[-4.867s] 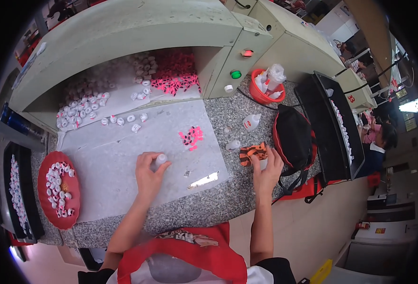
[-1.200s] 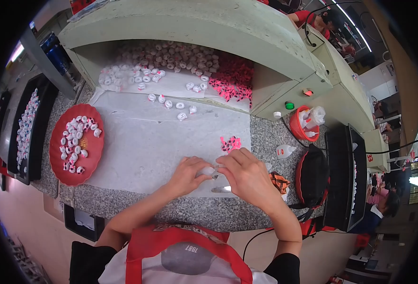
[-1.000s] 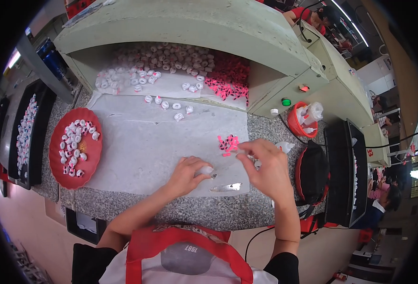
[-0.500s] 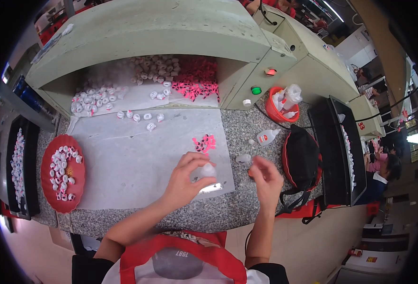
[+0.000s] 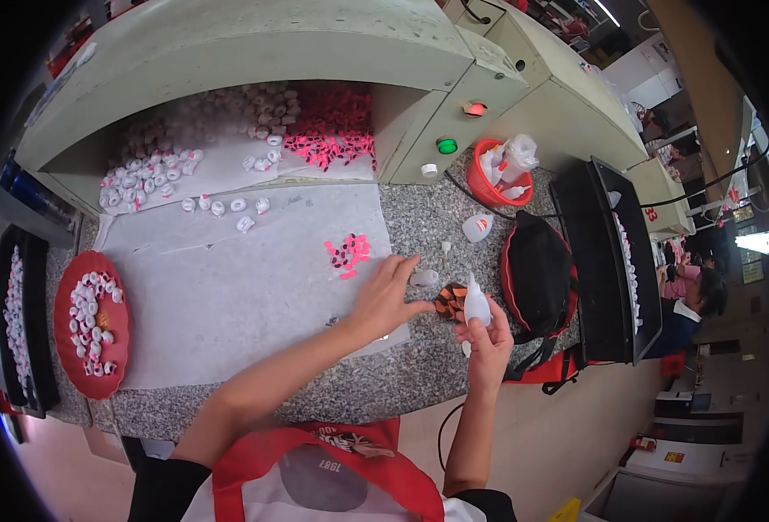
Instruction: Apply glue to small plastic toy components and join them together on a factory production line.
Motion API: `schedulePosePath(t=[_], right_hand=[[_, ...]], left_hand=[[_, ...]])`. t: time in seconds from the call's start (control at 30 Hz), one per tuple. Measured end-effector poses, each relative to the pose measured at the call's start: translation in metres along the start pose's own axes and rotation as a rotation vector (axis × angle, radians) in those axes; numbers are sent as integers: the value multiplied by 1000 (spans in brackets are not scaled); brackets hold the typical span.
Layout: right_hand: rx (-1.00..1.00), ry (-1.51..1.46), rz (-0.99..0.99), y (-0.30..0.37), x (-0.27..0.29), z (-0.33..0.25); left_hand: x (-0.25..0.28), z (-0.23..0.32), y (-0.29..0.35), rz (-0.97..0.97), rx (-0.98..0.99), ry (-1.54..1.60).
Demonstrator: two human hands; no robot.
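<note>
My right hand (image 5: 487, 346) grips a small white squeeze bottle (image 5: 477, 306), its pointed nozzle up. My left hand (image 5: 386, 300) is open, thumb and fingers spread and nothing between them. Beside its fingertips lies a small translucent container (image 5: 424, 277). An orange-and-black patterned object (image 5: 451, 299), partly hidden, sits between the left thumb and the bottle. Farther back are another white bottle (image 5: 478, 228) with an orange label and a tiny white piece (image 5: 446, 248). Small pink pieces with dark spots (image 5: 348, 252) are scattered on the white sheet (image 5: 237, 304) left of my left hand.
A red scalloped tray (image 5: 71, 348) of white pieces stands left. Behind the sheet, a pale green metal housing (image 5: 245, 52) shelters heaps of white pieces and pink pieces. To the right are a red basket (image 5: 489, 187) of bottles, a black bag (image 5: 537, 274) and a black bin (image 5: 606, 278).
The left hand has let go of a whitish object and opened, moving right. The right hand, earlier pinched beside the orange-and-black object, now holds up the nozzled bottle. The whole view has shifted.
</note>
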State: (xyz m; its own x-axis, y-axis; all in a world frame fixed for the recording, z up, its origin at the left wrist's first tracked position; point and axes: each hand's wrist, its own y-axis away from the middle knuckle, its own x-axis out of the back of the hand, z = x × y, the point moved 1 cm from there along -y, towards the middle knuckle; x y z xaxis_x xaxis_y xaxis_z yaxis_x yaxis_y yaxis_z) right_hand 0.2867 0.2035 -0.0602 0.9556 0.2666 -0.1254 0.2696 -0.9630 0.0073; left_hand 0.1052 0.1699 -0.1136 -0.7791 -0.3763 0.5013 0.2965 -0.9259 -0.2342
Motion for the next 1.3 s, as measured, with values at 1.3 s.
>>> schedulePosePath(t=[1.3], right_hand=[[253, 1015, -178, -33, -30, -49]], left_hand=[[-1, 2, -6, 177, -119, 21]])
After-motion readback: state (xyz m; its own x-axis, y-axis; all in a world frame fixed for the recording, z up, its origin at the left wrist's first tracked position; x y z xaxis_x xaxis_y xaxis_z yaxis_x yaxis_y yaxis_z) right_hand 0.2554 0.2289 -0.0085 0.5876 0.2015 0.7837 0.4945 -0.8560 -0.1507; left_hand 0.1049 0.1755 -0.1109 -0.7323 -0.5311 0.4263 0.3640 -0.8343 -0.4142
